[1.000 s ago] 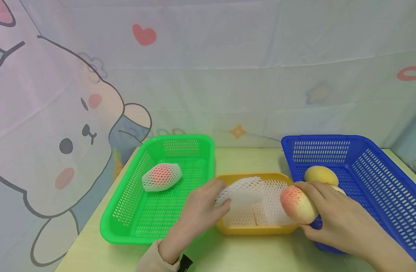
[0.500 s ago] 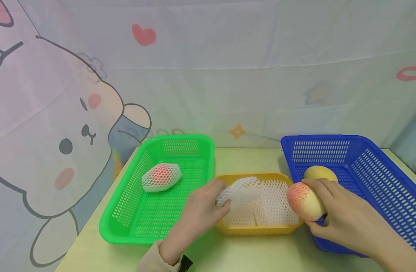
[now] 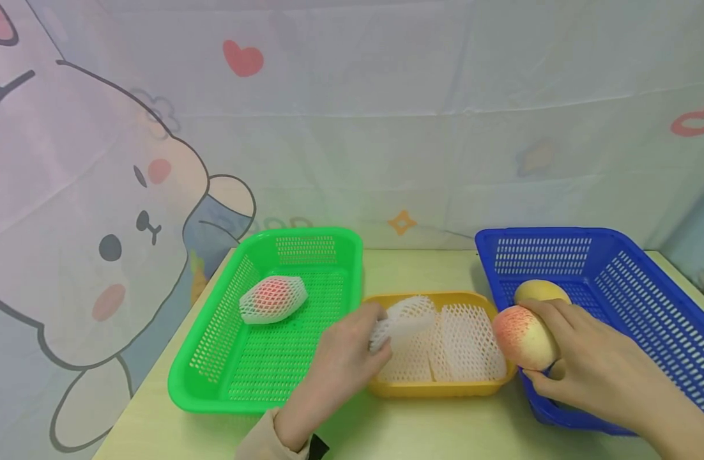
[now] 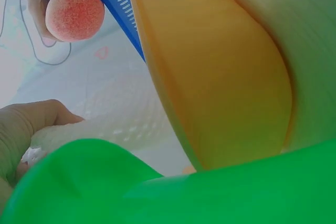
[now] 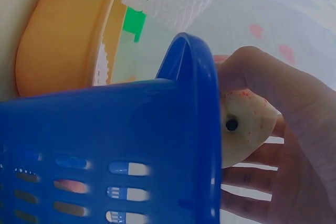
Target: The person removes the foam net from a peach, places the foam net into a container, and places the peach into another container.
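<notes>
My left hand (image 3: 346,354) pinches a white foam net sleeve (image 3: 412,314) above the yellow basket (image 3: 438,389). More flat foam nets (image 3: 473,348) lie inside that basket. In my right hand (image 3: 602,367) is a peach (image 3: 524,338), pink at one end and pale yellow at the other, gripped between thumb and fingers over the near left rim of the blue basket (image 3: 550,232). The right wrist view shows a dark hole in the peach (image 5: 247,129), partly hidden behind the blue rim. Peach and foam sleeve are apart.
At the left stands a green basket (image 3: 182,383), holding a pink fruit in a foam net (image 3: 273,300). A yellow fruit (image 3: 542,292) lies in the blue basket, behind my right hand. A printed cloth (image 3: 415,128) hangs behind the table.
My right hand has moved a little to the right with the peach, away from the foam sleeve. The sleeve in my left hand has shifted slightly left at its free end.
</notes>
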`<action>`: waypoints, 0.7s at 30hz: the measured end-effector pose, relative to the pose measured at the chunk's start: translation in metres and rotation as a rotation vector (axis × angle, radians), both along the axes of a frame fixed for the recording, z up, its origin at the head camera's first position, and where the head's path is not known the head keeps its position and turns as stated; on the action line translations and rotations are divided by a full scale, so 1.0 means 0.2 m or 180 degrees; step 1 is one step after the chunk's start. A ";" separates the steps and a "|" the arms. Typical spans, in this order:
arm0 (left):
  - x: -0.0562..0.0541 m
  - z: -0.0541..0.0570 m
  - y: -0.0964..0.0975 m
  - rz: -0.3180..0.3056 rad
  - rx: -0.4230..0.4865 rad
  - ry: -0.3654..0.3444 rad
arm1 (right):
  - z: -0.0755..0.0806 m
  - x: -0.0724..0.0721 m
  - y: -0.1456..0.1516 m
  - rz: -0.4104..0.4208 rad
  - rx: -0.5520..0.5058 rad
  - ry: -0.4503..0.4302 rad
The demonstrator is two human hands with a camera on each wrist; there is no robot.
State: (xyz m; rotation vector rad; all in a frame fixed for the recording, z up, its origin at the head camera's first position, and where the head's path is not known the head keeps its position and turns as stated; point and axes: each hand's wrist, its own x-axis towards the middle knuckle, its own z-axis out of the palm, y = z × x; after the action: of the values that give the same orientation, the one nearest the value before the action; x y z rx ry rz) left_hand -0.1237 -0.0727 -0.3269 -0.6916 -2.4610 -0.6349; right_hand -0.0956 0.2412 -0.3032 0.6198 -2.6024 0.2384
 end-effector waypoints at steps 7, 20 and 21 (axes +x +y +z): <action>0.00 -0.02 0.02 0.0051 0.0012 0.0175 | 0.01 0.01 0.03 -0.0098 -0.0062 -0.0168; 0.00 -0.03 0.05 0.0124 -0.0274 0.0376 | 0.02 0.00 0.07 -0.0289 -0.0104 -0.0423; 0.00 -0.04 0.05 0.0128 -0.0316 0.0402 | 0.02 0.00 0.08 -0.0311 -0.0116 -0.0466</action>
State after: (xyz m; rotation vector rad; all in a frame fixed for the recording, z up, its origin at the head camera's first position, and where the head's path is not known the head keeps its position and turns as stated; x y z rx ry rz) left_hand -0.1236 -0.0631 -0.3341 -0.6963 -2.3956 -0.4423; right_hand -0.0950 0.2565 -0.2984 0.4771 -2.7533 0.3100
